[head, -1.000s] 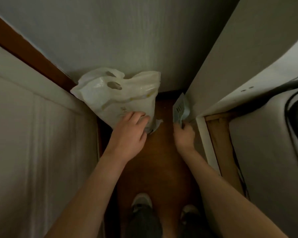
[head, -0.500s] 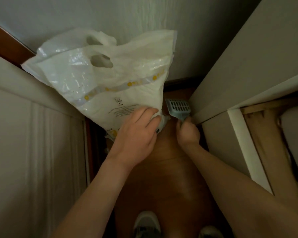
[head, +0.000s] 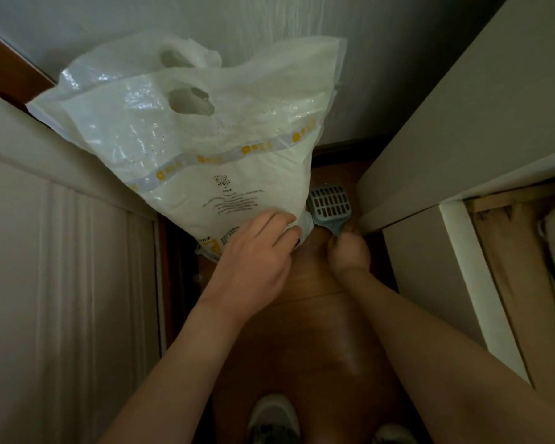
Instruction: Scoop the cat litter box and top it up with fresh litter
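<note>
A big white plastic litter bag [head: 199,149] with cut-out handles and a yellow-dotted band fills the upper middle, leaning against the grey wall. My left hand [head: 253,251] grips its lower right corner, fingers curled into the plastic. Just right of the bag is a pale blue slotted litter scoop [head: 330,203], its head pointing up and away. My right hand [head: 346,251] grips the scoop's handle, which is hidden in my fist. No litter box is in view.
I stand in a narrow gap with a brown wooden floor [head: 318,331]. A panelled door [head: 61,283] closes the left side, a white cabinet [head: 446,155] the right. My two shoes [head: 273,418] show at the bottom edge.
The bag has come up off the floor and closer to me, now filling much more of the view. The scoop turned from edge-on to face-up in my right hand.
</note>
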Demonstrator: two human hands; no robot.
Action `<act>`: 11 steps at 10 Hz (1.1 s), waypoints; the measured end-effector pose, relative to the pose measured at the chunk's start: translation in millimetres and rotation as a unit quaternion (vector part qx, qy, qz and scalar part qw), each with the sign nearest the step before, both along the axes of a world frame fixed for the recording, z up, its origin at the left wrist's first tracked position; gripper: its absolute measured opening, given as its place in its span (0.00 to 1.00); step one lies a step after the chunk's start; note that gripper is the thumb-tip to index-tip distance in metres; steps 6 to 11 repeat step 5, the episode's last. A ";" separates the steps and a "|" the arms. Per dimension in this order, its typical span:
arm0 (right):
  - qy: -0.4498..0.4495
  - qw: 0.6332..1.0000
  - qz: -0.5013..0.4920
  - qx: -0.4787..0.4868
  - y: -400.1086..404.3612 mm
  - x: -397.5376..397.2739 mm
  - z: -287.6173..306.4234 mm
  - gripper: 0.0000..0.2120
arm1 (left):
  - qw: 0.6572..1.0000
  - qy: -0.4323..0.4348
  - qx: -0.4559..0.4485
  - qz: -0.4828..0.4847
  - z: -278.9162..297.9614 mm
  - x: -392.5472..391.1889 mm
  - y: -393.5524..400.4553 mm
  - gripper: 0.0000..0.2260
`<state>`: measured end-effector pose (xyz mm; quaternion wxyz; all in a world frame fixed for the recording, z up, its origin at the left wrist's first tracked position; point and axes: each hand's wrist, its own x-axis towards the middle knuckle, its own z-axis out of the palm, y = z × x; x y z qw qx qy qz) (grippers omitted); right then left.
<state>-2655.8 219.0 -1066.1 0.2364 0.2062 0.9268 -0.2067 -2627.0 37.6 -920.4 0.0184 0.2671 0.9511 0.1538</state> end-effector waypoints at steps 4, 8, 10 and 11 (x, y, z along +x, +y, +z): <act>0.161 0.983 0.063 -0.063 0.3 -7.8 180.8 0.13 | 0.995 -0.069 -0.031 0.062 127.1 4.0 6.8 0.23; 0.205 0.972 0.079 -0.089 3.0 -5.7 252.1 0.13 | 0.994 -0.066 -0.034 0.080 184.8 3.4 9.3 0.23; 0.205 0.972 0.079 -0.089 3.0 -5.7 252.1 0.13 | 0.994 -0.066 -0.034 0.080 184.8 3.4 9.3 0.23; 0.205 0.972 0.079 -0.089 3.0 -5.7 252.1 0.13 | 0.994 -0.066 -0.034 0.080 184.8 3.4 9.3 0.23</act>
